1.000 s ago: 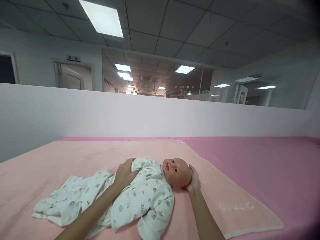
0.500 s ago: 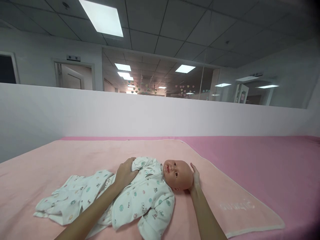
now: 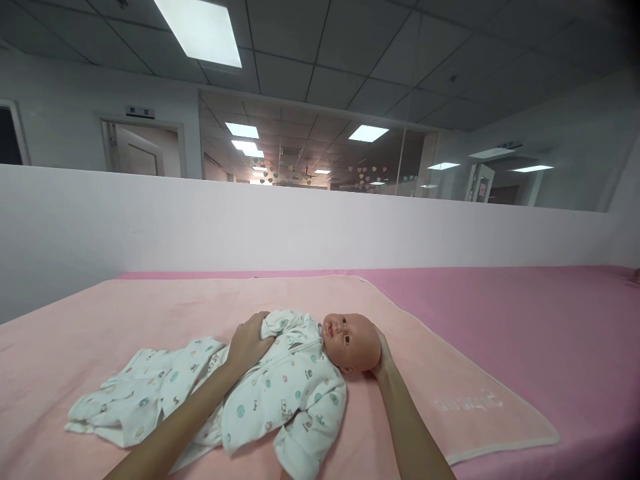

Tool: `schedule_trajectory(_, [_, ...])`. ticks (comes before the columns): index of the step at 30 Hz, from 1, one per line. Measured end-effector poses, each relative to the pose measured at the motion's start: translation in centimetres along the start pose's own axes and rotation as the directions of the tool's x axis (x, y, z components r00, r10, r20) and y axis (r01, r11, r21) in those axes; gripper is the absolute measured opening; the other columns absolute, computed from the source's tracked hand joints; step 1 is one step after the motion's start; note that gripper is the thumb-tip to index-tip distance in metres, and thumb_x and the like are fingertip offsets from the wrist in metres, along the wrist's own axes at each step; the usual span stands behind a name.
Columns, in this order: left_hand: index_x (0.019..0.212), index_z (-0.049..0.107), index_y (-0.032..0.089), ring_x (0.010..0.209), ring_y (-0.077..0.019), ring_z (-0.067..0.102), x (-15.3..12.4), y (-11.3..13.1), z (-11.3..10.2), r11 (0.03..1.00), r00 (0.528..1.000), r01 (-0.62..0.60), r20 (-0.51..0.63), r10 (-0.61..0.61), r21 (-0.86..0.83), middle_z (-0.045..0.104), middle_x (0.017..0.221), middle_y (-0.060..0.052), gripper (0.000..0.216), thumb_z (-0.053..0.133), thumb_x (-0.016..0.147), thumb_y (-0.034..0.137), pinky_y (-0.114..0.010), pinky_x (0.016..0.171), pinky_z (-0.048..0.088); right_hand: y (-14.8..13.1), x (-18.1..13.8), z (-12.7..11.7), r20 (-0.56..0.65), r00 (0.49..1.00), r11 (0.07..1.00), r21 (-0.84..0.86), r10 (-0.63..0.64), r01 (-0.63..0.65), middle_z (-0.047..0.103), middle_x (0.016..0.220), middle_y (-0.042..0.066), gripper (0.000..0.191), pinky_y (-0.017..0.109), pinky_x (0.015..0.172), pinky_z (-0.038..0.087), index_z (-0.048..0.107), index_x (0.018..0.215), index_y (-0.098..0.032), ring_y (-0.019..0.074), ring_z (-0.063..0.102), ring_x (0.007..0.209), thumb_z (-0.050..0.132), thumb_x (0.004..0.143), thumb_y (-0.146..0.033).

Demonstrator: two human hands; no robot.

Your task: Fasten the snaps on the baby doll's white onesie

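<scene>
A baby doll point(image 3: 350, 341) in a white printed sleepsuit point(image 3: 280, 393) lies on its back on a light pink blanket point(image 3: 150, 313), head toward the right. My left hand point(image 3: 247, 343) rests on the doll's chest and far arm, its fingers curled over the sleeve. My right hand point(image 3: 384, 357) cups the back of the doll's head from the right and is mostly hidden behind it. The suit's empty legs trail flat to the left.
The blanket lies over a darker pink cover point(image 3: 525, 320) that runs to the right. A white partition wall point(image 3: 300, 227) stands close behind the bed. Behind it are an office room with glass panels and doors.
The doll's head has shifted slightly left and my right hand has slid further under it. My left hand stays on the chest.
</scene>
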State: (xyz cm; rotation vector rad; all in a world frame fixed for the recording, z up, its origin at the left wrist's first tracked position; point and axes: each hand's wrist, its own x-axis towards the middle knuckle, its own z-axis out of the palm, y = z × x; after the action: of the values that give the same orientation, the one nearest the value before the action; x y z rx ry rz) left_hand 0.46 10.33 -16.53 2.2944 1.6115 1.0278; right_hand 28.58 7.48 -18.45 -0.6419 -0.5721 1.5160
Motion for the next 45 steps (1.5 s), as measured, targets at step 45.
schedule_trajectory(45, [0.109, 0.047, 0.023, 0.096, -0.0222, 0.053, 0.1, 0.1, -0.1, 1.0, 1.0, 0.019, 0.016, -0.019, -0.004, 0.056, 0.111, -0.003, 0.038, 0.049, 0.07, 0.023, -0.03, 0.078, 0.037, 0.2, 1.5, -3.1, 0.348, 0.935, 0.964, -0.265, 0.074, 0.022, 0.064, 0.094, 0.004, 0.018, 0.025, 0.079, 0.048, 0.064, 0.082, -0.02, 0.0113, 0.06, 0.089, 0.049, 0.076, -0.026])
